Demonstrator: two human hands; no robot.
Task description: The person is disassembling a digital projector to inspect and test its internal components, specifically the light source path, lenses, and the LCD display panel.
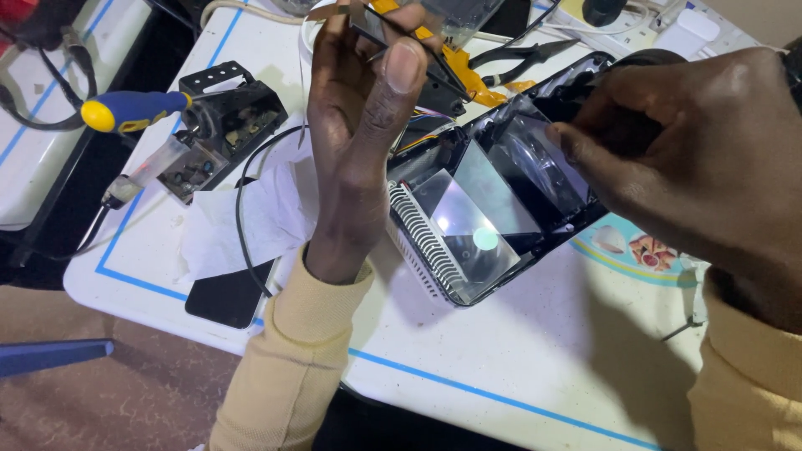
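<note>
An opened black device housing (pixel 468 209) lies tilted on the white table (pixel 501 351), with a white vented grille along its near edge and clear mirror-like plates inside. My left hand (pixel 363 125) is raised above it and pinches a thin dark-framed glass piece (pixel 393 38) between thumb and fingers. My right hand (pixel 693 159) grips the housing's far right end, fingertips reaching into the cavity.
A yellow-and-blue handled screwdriver (pixel 129 110) rests on a black circuit part (pixel 221 125) at the left. White tissue (pixel 251 221), a black cable and a flat black piece (pixel 230 292) lie nearby. Black pliers (pixel 522 54) sit at the back.
</note>
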